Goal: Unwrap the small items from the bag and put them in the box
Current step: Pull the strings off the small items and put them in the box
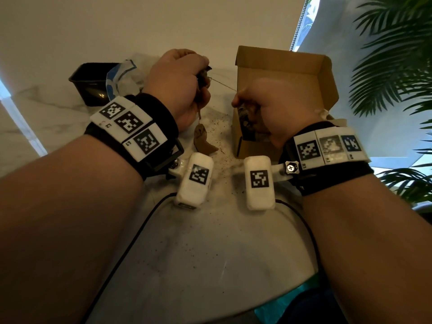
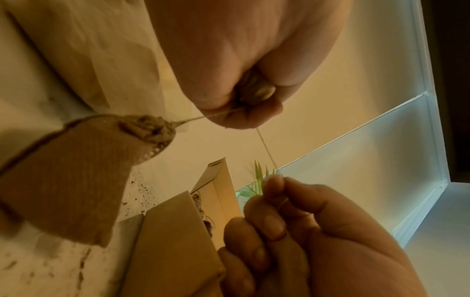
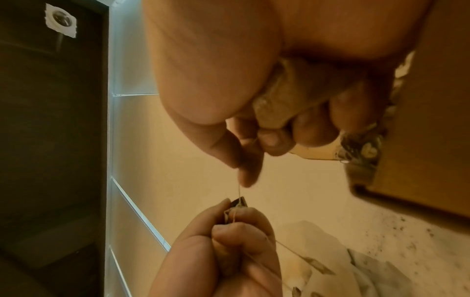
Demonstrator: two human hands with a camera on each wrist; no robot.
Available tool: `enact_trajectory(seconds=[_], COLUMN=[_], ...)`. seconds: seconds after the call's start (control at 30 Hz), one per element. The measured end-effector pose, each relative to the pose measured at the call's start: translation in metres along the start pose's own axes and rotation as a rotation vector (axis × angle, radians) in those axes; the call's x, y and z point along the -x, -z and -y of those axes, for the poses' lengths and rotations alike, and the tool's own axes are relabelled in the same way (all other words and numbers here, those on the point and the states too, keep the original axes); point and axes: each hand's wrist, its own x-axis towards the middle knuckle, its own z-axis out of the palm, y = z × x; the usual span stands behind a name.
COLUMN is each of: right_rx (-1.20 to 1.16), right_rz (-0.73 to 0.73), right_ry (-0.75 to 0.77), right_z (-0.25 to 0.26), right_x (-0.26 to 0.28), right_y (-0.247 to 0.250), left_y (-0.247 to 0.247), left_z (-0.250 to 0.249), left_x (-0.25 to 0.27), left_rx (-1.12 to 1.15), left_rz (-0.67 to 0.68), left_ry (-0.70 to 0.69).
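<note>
My left hand [image 1: 198,73] grips a small dark item [image 1: 205,74] above the marble table. A strip of brown paper wrapper [image 1: 203,139] hangs from it down to the tabletop. A thin string [image 1: 222,84] runs taut from the item to my right hand [image 1: 237,100], which pinches its end between thumb and forefinger; the pinch [image 2: 277,181] shows in the left wrist view. The right hand also keeps a crumpled brownish lump [image 3: 273,100] curled in its palm. The open cardboard box [image 1: 287,73] stands right behind the right hand, with wrapped bits inside.
A white and blue plastic bag [image 1: 124,74] lies behind my left wrist, beside a black tub [image 1: 90,84]. Dark crumbs [image 1: 219,127] are scattered on the table between the hands. A leafy plant [image 1: 397,66] stands at the right. Black cables cross the near tabletop.
</note>
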Motion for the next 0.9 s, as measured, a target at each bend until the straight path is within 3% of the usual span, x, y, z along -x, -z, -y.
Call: enact_trajectory(seconds=[0.17, 0.33, 0.43, 0.57, 0.8, 0.9], right_rx=[-0.559, -0.808, -0.844, -0.885, -0.852, -0.784], right_rz=[-0.083, -0.081, -0.07, -0.04, -0.046, -0.044], right_ry=[-0.118, -0.141, -0.137, -0.132, -0.132, -0.131], right_z=[0.006, 0.013, 0.015, 0.018, 0.015, 0.015], right_x=[-0.004, 0.0, 0.004, 0.006, 0.005, 0.005], right_y=[0.006, 0.007, 0.005, 0.005, 0.005, 0.006], left_y=[-0.001, -0.002, -0.001, 0.0, 0.002, 0.001], left_z=[0.005, 0.005, 0.005, 0.005, 0.005, 0.008], left_x=[-0.002, 0.002, 0.004, 0.01, 0.014, 0.012], left_rx=[-0.119, -0.135, -0.253, -0.419, -0.507, -0.61], left_rz=[0.041, 0.028, 0.028, 0.126, 0.415, 0.386], left_ry=[0.117, 0.143, 0.111, 0.027, 0.063, 0.012])
